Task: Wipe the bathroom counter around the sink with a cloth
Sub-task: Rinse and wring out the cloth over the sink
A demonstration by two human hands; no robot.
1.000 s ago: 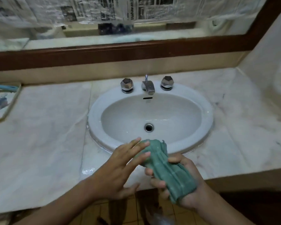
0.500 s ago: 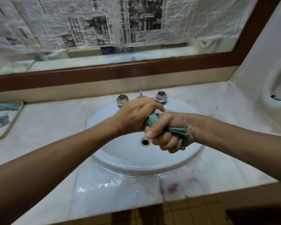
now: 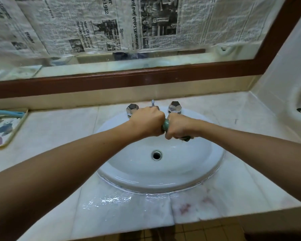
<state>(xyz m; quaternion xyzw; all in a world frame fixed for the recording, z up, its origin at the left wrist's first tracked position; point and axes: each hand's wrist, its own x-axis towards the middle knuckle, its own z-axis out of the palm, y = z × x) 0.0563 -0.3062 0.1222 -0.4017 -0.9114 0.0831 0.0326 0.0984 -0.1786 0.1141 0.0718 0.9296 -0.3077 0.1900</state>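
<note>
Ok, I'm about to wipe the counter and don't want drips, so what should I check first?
1. Grip: ok, left hand and right hand both curl round the green cloth.
2. Green cloth over the sink: ok, above the basin.
3. Green cloth wrung out enough: cannot tell.
4. Front of counter dry: not ok, a puddle shines there.
5. Pink stain cleared: not ok, it sits beside the puddle.

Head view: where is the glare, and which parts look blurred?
Head view: glare lies on the wet counter in front of the sink. Head view: light is dim, without hard shadows. Head view: the newspaper print blurs toward the upper left; the left hand and right hand gripping the cloth look sharp.
</note>
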